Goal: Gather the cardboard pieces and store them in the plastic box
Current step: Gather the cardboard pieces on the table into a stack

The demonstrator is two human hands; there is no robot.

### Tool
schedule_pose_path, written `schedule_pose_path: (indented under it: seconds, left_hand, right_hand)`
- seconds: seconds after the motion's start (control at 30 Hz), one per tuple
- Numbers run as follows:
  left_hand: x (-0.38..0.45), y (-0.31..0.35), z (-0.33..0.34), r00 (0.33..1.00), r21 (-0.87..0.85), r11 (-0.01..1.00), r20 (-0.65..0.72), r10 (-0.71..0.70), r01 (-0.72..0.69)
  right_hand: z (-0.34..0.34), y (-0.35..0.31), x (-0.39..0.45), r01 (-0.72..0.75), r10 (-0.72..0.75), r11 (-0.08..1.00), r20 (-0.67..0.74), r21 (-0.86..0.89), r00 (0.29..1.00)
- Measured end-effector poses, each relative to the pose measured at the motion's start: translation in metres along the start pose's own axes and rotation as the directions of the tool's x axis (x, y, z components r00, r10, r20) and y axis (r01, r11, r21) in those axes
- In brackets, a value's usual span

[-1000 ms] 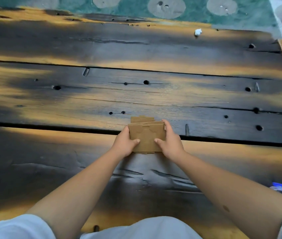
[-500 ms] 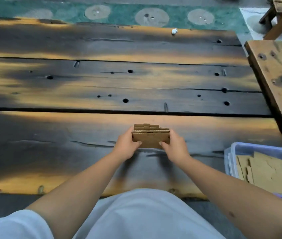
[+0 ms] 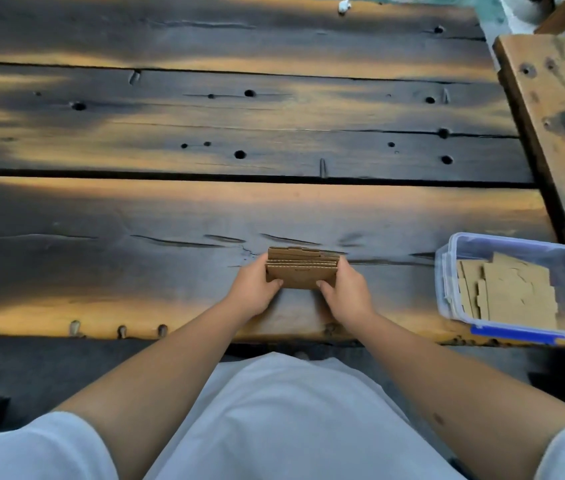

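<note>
A stack of brown cardboard pieces (image 3: 302, 270) stands on edge near the front of the dark wooden table (image 3: 205, 209). My left hand (image 3: 254, 290) grips its left end and my right hand (image 3: 346, 292) grips its right end, thumbs on the near face. To the right, at the table's front right corner, sits a clear plastic box (image 3: 513, 242) with a blue front clip. Several flat cardboard pieces (image 3: 513, 294) lie inside it. The box is open at the top and stands apart from my hands.
A wooden bench plank (image 3: 558, 116) runs along the table's right side. A small white scrap (image 3: 343, 5) lies at the far edge. The table's front edge is just behind my wrists, with my white-clothed lap (image 3: 291, 417) below.
My hands have drawn the cardboard stack back toward the table's front edge. The view has tipped down and the plastic box has come fully into sight at right.
</note>
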State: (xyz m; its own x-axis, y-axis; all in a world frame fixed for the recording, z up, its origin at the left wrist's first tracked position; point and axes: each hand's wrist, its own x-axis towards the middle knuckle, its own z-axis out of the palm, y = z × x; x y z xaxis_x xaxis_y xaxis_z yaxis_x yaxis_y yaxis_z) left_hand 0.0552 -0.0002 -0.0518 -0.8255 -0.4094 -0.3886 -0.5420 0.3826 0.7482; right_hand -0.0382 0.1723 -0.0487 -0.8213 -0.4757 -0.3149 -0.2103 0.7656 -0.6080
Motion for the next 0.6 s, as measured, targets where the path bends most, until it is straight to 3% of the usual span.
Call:
schedule_pose_path:
  seconds: [0.23,0.4,0.6]
  left_hand:
    - [0.000,0.000,0.001,0.999,0.045,0.999,0.037,-0.026,0.024]
    - [-0.002,0.005,-0.008,0.999,-0.023,1.000,0.044,-0.006,0.007]
    - [-0.009,0.033,-0.025,0.997,-0.083,0.993,0.002,0.080,-0.080]
  right_hand:
    - [0.001,0.010,0.000,-0.021,0.013,0.996,0.085,0.088,0.996]
    - [0.000,0.015,0.005,0.056,-0.050,0.997,0.107,-0.052,0.993]
    - [0.002,0.018,0.005,0.068,-0.064,0.997,0.102,-0.029,0.993]
